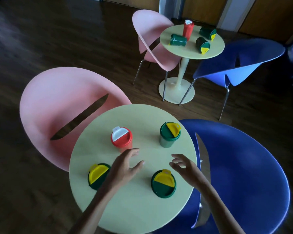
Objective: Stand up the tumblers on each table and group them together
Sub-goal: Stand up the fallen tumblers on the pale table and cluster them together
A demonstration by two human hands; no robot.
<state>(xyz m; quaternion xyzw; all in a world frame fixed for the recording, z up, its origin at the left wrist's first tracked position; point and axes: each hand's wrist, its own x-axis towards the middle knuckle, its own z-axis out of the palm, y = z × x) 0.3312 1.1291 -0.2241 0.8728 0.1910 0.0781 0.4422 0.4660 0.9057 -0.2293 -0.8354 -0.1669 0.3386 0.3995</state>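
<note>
Near round worktop (pixel 108 208): four tumblers, all upright and spread apart. Red tumbler (pixel 121 139) with white flap, at centre-left; taken as landmark. Green tumbler (pixel 169 136), yellow flap, to its right near the far edge. Second green tumbler (pixel 97 176) nearer the camera and left of the red one. Third green tumbler (pixel 163 183) nearer and to the right. Left hand (pixel 125 166): fingers spread, empty, just in front of the red tumbler. Right hand (pixel 184 168): open, empty, above the third green tumbler. Far worktop (pixel 184 52), beyond: one red tumbler upright, three green lying down.
</note>
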